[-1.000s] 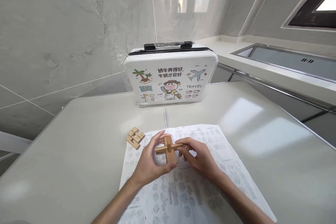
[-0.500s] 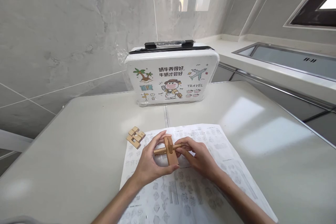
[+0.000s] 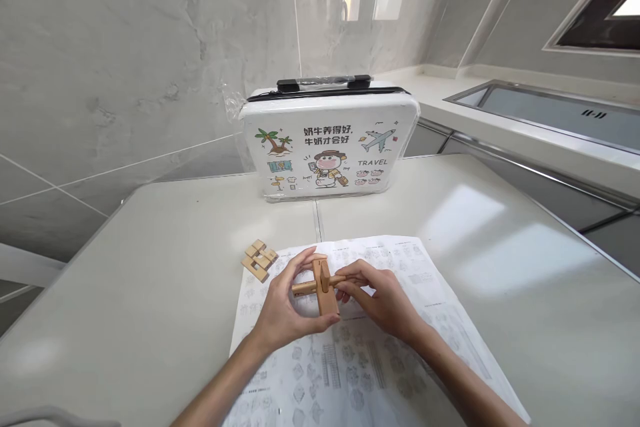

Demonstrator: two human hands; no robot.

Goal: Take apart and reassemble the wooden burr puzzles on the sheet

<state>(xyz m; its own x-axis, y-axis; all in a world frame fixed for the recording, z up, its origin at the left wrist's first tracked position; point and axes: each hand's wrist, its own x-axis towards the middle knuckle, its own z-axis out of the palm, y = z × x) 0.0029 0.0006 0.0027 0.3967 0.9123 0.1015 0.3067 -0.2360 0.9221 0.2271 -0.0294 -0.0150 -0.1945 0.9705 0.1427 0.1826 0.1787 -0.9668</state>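
Note:
My left hand (image 3: 285, 303) is curled round a wooden burr puzzle (image 3: 327, 300), its thumb at the near end of a flat upright piece and its fingers at the far end. Crossing that piece is a wooden bar that sticks out to the left. On the right, the thumb and fingers of my right hand (image 3: 375, 293) pinch a rounded wooden peg (image 3: 339, 279) of the same puzzle. Beneath both hands lies a printed sheet (image 3: 350, 353) with small puzzle drawings. Notched wooden pieces (image 3: 259, 260) rest together at the sheet's upper left corner.
A white cartoon-printed suitcase (image 3: 325, 147) in clear plastic stands at the back of the white table (image 3: 150, 267), against the grey tiled wall. To the right is a counter with a sink (image 3: 550, 110). A grey curved edge (image 3: 55, 415) shows at the bottom left.
Both hands keep their hold on the puzzle, with the right fingers shifting very slightly at the peg. The view has moved a little.

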